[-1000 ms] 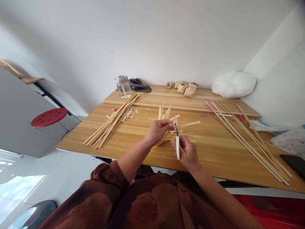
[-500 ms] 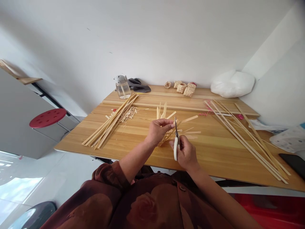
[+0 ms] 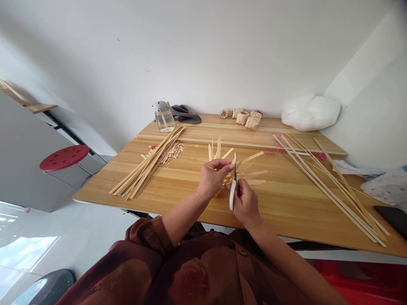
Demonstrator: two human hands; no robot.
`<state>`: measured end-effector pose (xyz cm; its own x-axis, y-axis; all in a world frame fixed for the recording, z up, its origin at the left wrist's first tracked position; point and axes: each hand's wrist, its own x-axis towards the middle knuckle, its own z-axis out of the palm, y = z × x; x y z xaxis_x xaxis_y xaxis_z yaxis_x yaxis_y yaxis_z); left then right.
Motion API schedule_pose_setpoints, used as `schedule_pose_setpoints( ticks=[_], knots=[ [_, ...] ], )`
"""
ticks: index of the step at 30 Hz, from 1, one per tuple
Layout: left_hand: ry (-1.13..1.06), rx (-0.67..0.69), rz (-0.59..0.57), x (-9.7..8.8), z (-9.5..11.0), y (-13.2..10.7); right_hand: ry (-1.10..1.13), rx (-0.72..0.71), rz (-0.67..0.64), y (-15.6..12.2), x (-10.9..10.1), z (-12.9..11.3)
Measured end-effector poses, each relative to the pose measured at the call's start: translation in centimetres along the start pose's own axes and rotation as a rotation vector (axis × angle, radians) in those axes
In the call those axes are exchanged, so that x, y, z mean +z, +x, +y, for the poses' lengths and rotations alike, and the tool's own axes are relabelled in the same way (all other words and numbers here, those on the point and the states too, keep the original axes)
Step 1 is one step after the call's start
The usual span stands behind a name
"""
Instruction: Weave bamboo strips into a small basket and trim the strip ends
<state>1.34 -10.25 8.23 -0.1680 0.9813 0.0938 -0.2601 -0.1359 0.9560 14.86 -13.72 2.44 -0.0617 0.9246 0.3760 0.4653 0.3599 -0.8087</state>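
Note:
My left hand [image 3: 213, 178] is closed around a small woven piece of pale bamboo strips [image 3: 237, 163] whose loose ends fan out above and to the right of my fingers. My right hand [image 3: 244, 203] grips white-handled scissors [image 3: 233, 186], blades pointing up and set against the strips just right of my left fingers. Both hands hover over the wooden table [image 3: 178, 186] near its front edge.
A bundle of long bamboo strips [image 3: 149, 163] lies left with shavings [image 3: 171, 152] beside it. More long strips [image 3: 330, 186] lie right. At the back stand a glass jar [image 3: 164, 116], a grey cloth [image 3: 184, 113], small woven baskets [image 3: 246, 117] and a white bag [image 3: 310, 111]. A red stool [image 3: 65, 157] stands left; a phone [image 3: 394, 219] lies far right.
My right hand has drawn the scissors slightly left and closer to my left hand. The woven piece has turned a little, its loose ends pointing differently.

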Motion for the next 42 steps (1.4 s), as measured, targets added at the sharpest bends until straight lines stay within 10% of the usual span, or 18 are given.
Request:
schedule_pose_setpoints(
  ticks=[18,42],
  knots=[
    [0.018,0.012,0.07,0.4,-0.1,0.0,-0.047,-0.007,0.033,0.7,0.6,-0.5],
    [0.935,0.68,-0.06,-2.5,-2.6,0.7,0.476,0.189,0.019,0.0,0.0,0.5]
  ],
)
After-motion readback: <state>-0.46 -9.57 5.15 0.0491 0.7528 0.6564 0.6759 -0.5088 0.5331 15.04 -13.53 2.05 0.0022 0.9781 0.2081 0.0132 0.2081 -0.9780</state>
